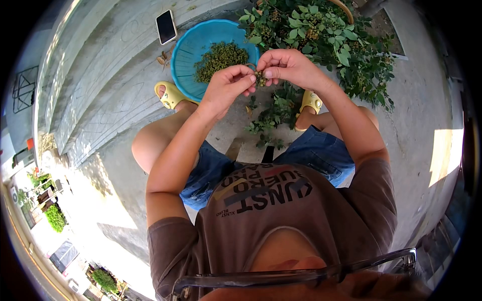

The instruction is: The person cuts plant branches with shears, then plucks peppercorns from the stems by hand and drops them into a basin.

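Note:
A small cluster of green berries is pinched between my two hands, above the near right rim of a blue plastic basin. My left hand has its thumb and fingers closed at the cluster's left side. From the right, my right hand grips it between thumb and bent fingers. Inside the basin lies a heap of similar small green berry clusters. Leafy green branches, some bearing berries, are piled to the right of the basin.
On the concrete to the left of the basin lies a phone, beside dry leaves. A curved basket handle shows among the branches. Loose leafy sprigs lie between my feet in yellow slippers. Concrete steps rise on the left.

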A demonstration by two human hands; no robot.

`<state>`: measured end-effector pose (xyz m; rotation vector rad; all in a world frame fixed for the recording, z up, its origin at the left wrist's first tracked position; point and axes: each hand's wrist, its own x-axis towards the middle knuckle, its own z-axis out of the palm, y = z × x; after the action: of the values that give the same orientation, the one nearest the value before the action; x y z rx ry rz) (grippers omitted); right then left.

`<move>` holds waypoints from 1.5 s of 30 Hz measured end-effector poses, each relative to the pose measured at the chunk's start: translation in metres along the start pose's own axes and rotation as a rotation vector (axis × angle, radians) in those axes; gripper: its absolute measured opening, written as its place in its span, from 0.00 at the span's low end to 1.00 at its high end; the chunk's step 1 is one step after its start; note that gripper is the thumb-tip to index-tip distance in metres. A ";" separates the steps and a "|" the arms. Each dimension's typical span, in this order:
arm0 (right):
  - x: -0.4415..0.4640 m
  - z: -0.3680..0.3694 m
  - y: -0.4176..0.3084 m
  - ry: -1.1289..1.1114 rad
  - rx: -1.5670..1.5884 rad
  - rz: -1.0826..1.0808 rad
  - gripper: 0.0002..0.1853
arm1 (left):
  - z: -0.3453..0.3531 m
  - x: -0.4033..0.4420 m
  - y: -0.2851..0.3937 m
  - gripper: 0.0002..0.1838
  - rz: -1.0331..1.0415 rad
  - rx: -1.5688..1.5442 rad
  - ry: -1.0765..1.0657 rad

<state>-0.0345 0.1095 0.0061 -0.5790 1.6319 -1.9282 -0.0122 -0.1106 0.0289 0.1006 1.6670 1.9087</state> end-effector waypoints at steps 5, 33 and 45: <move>0.001 0.003 0.003 0.031 0.102 0.024 0.09 | -0.003 0.000 -0.001 0.06 -0.076 -0.100 0.006; 0.121 0.004 0.023 0.456 0.464 0.155 0.10 | -0.037 0.000 -0.013 0.04 0.008 -0.680 0.327; 0.312 -0.054 0.069 0.641 0.185 -0.054 0.18 | -0.030 -0.017 -0.031 0.05 -0.194 -0.685 0.227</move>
<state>-0.2973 -0.0610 -0.0782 0.0933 1.7707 -2.4310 0.0005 -0.1440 -0.0006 -0.5437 1.0157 2.2811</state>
